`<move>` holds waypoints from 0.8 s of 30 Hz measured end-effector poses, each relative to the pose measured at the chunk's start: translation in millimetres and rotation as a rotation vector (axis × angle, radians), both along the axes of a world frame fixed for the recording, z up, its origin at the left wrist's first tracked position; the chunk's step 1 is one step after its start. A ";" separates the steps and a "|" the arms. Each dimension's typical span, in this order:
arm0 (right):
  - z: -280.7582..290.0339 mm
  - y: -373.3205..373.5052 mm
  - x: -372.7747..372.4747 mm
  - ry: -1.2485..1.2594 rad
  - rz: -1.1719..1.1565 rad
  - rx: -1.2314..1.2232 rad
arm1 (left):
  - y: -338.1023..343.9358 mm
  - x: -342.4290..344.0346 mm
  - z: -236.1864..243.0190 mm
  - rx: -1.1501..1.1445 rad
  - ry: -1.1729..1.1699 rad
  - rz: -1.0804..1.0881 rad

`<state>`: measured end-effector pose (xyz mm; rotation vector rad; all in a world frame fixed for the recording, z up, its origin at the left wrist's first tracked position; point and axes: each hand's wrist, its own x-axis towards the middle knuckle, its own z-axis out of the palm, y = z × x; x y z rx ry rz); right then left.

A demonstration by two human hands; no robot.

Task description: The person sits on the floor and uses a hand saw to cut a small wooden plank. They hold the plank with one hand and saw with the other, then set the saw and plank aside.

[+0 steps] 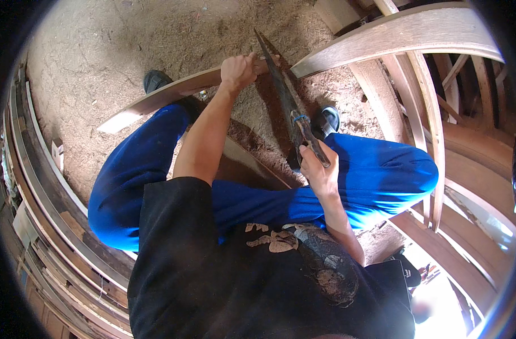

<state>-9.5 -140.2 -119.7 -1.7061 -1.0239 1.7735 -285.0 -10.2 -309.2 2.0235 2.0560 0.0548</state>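
Note:
My left hand point(239, 72) is closed around a flat wooden plank point(181, 87), near its right end. The plank slants across in front of my knees, its pale near end at the left. In my right hand point(320, 166) is the handle of a handsaw point(283, 93), with a blue tie around it where handle meets blade. The dark blade points away from me and crosses the plank's right end, just right of my left hand. Whether the teeth are in the wood cannot be made out.
Curved wooden frame pieces point(393, 35) stand at the right, close to my right knee. Long boards point(46, 186) are stacked along the left. Another board point(249, 161) lies between my legs. Sawdust-covered ground point(108, 53) stretches ahead.

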 end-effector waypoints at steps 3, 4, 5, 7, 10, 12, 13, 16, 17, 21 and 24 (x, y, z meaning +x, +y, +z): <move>1.7 0.1 0.8 0.167 -0.119 -0.123 | 2.5 2.8 4.1 -0.006 -0.020 0.003; -0.7 0.8 2.0 0.172 -0.140 -0.127 | 3.7 5.0 6.1 -0.015 -0.027 0.007; -2.7 1.6 2.3 0.184 -0.158 -0.132 | 3.3 3.8 6.1 -0.013 -0.018 0.011; -2.3 3.1 3.8 0.219 -0.143 -0.123 | 2.7 1.9 6.0 -0.008 -0.002 0.018; 0.4 5.4 3.9 0.211 -0.121 -0.119 | 1.3 1.7 7.5 -0.032 0.021 0.016; 0.5 5.8 3.8 0.213 -0.116 -0.117 | 2.3 1.3 7.6 -0.042 0.027 0.005; -0.1 5.6 3.5 0.206 -0.114 -0.115 | 2.8 1.2 7.7 -0.046 0.030 -0.001; -2.2 4.3 3.0 0.184 -0.110 -0.111 | 4.2 4.9 15.4 -0.084 0.050 0.006; -2.2 4.0 3.1 0.179 -0.107 -0.111 | 4.4 5.4 17.1 -0.089 0.047 0.007; -0.7 4.5 3.0 0.178 -0.104 -0.107 | 4.8 4.9 16.0 -0.076 0.046 0.006; -2.2 4.8 3.5 0.203 -0.092 -0.105 | 3.7 1.4 8.7 -0.046 0.045 0.011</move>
